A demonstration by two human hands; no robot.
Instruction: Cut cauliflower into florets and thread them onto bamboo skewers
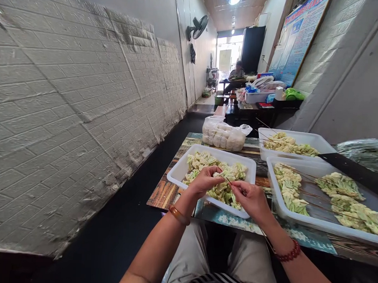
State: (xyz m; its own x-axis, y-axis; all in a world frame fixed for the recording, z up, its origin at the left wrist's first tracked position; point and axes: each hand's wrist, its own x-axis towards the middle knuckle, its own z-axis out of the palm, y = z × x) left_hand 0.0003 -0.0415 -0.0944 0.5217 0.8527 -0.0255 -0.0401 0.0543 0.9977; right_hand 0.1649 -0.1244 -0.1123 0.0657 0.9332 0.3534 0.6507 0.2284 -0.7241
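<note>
Hovering low over the near tray (177, 174), both hands meet just above its heap of cut cauliflower (203, 160). The left hand (205, 181) is curled, fingertips closed on a cauliflower piece (219, 174). The right hand (252, 199) is closed in a pinch on a thin skewer (228, 182), whose tip points toward 10 o'clock, straight at that piece. The two hands are close together, likely so that each steadies the other's item where stick and floret meet. Working directly over the tray probably keeps any dropped bits inside it.

At 3 o'clock from the hands, touching the near tray's side, a second tray (299, 218) holds skewered cauliflower (290, 187) laid in rows, sticks roughly parallel. It sits on the right hand's side, within easy reach. A dark flat object (352, 169), perhaps a blade, rests across its far rim. At 1 o'clock a third tray (267, 133) carries more skewered pieces. At 12 o'clock, beyond the near tray, a plastic bag (224, 135) of pale round items sits on the table (162, 195). Far down the corridor another person (237, 70) sits at a separate table.
</note>
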